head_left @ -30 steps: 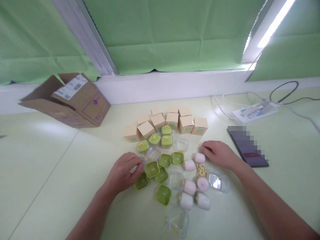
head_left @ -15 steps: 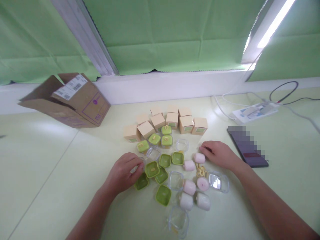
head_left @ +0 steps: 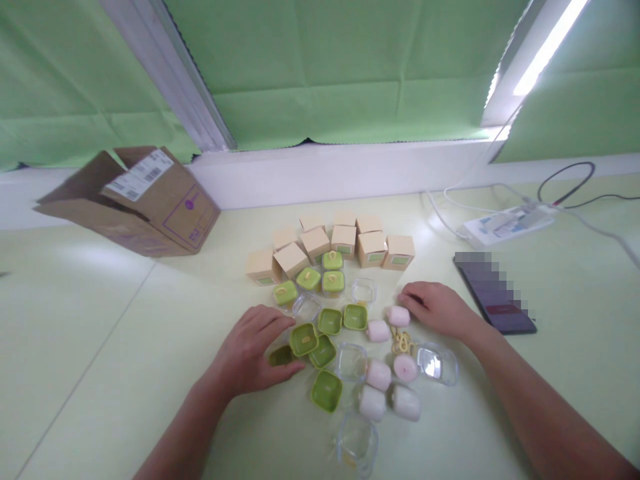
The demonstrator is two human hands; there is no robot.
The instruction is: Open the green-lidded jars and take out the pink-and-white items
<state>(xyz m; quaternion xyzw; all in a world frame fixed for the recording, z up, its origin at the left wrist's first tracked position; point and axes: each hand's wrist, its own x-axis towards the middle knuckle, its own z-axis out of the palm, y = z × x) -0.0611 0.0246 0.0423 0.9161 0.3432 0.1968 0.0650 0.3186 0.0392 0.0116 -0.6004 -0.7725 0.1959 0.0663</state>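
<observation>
I'm watching this through the head view, and here's the left hand (head_left: 247, 350) at centre-left: thumb and forefinger spread apart around an upturned green lid (head_left: 303, 340), no firm hold on it that I can make out. Another green lid (head_left: 281, 355) sits half hidden beneath that same hand.

Over to the right of centre, the right hand (head_left: 435, 307) rests on the table (head_left: 90, 353), fingers curled in, just beside a pink cylinder (head_left: 399, 316); whether it holds anything, I can't tell.

Now the tally, and I'd call it part-way. Mid-frame, four clear containers wear green tops, one of them this capped container (head_left: 333, 281). Against that, six green lids lie loose, hollow side up, and several clear containers stand uncapped, including the clear tub (head_left: 352, 345) near the lower centre. Six pink and pale cylinders lie outside them, with yellow pieces (head_left: 401, 343) bunched among them. Beyond, small cardboard boxes (head_left: 373, 248) crowd together; I can't see inside.
</observation>
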